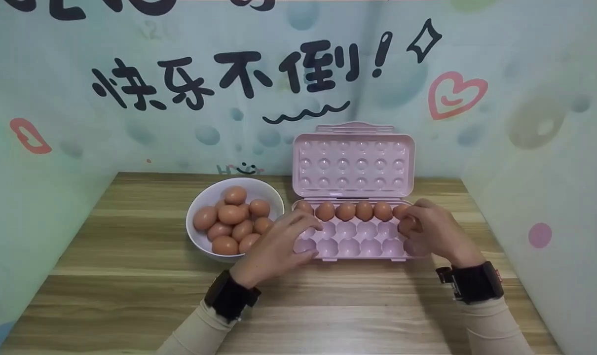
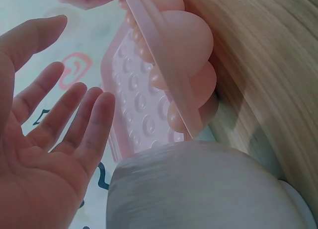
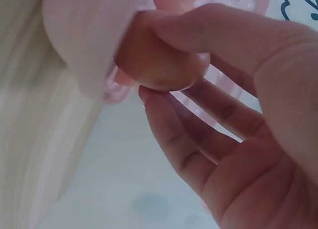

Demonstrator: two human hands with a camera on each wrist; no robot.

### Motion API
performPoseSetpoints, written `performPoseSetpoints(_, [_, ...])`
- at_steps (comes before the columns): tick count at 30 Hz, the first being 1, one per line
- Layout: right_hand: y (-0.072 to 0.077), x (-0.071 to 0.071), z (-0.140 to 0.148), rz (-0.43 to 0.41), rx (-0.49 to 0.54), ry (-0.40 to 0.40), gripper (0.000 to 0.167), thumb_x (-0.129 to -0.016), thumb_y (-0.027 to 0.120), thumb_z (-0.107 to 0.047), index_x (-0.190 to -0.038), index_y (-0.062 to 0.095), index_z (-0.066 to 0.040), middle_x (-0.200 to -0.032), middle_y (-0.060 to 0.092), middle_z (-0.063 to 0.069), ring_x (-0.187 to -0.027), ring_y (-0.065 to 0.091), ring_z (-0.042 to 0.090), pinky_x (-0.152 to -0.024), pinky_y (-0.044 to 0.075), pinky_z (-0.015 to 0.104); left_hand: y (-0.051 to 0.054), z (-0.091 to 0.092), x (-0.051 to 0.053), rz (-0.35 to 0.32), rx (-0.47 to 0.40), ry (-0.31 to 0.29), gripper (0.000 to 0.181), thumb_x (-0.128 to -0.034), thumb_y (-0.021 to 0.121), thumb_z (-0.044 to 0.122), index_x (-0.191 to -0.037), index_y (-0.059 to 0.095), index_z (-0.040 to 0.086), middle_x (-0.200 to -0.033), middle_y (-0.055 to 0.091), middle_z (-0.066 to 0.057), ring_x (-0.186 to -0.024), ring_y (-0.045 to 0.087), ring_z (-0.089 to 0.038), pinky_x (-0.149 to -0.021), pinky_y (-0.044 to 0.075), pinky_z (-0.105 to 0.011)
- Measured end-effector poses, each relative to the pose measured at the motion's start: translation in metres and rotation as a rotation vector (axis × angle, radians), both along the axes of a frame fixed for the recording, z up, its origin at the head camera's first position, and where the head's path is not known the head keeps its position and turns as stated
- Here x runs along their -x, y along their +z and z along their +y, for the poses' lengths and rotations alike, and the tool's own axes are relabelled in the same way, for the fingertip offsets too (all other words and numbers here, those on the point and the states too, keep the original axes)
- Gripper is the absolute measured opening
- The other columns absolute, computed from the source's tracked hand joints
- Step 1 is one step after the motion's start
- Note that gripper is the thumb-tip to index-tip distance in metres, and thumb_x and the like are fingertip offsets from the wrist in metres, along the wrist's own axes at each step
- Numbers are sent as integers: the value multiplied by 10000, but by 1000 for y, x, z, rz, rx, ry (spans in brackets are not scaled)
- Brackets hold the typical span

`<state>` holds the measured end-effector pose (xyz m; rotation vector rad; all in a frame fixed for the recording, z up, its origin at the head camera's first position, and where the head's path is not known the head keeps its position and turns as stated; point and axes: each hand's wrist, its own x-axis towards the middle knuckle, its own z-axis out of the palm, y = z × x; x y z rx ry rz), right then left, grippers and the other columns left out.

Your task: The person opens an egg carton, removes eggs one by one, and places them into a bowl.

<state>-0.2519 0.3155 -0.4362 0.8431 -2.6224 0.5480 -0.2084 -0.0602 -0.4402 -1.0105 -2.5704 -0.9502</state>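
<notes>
Table: a wood-grained tabletop in light and dark brown [image 1: 145,296] carries everything.
Egg box: a pink plastic egg carton [image 1: 348,257] lies right of centre near the table's back edge, its long front side toward the person.
Lid: the carton's dimpled pink lid [image 1: 354,165] stands raised behind the tray, at the table's back edge.
Back row: six brown eggs [image 1: 346,211] sit side by side along the carton's back edge, the rightmost partly hidden by the right hand.
Right hand: the right hand [image 1: 436,234] is at the carton's right edge, thumb and fingertips clamped on a smooth brown egg [image 3: 159,60].
Held egg: it is at the right end of the carton's middle row; whether it touches the cup, I cannot tell.
Left hand: the left hand [image 1: 279,244] hovers at the carton's left edge, beside the bowl, its fingers apart and loosely bent around nothing.
Bowl: a round white bowl [image 1: 196,244] stands just left of the carton, near the table's back edge, heaped with loose brown eggs [image 1: 232,214].
Wrists: a black strapped device [image 1: 232,296] sits on the left wrist, another [image 1: 476,283] on the right, above beige sleeves [image 1: 496,323].
Backdrop: a pale green printed sheet [image 1: 106,143] with black lettering rises behind the table's back edge.
</notes>
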Motion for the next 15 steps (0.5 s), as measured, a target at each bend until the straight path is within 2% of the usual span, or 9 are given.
performPoseSetpoints(2, [2, -1, -1, 36, 22, 0, 263, -731, 784, 118, -888, 748, -90, -813, 585, 52, -756, 553, 171, -659, 509, 332, 1, 0, 0, 3, -5, 3, 361, -932, 784, 175, -1273, 667, 193, -1310, 627, -6, -1335, 560, -209, -1147, 460, -380])
performPoseSetpoints(6, [10, -3, -4, 59, 64, 7, 280, -744, 813, 110, -971, 777, -50, -890, 662, 63, -791, 611, 180, -659, 553, 340, 2, 0, 1, 11, -32, 5, 345, -928, 797, 155, -1251, 676, 173, -1323, 620, -14, -1335, 552, -201, -1147, 457, -377])
performPoseSetpoints(11, [26, -11, -18, -42, 162, 1, 327, -797, 856, 64, -1088, 766, -54, -973, 709, 28, -837, 675, 162, -709, 632, 349, 4, 0, 4, 44, -61, 14, 365, -905, 818, 129, -1239, 674, 162, -1325, 616, -10, -1271, 576, -181, -1135, 466, -363])
performPoseSetpoints(15, [39, -19, -39, -124, 283, 4, 316, -833, 867, 21, -1119, 760, -59, -1010, 723, 20, -866, 720, 163, -750, 642, 291, 7, -1, 4, 78, -71, 43, 392, -906, 832, 149, -1263, 671, 175, -1309, 635, -1, -1236, 603, -176, -1102, 499, -345])
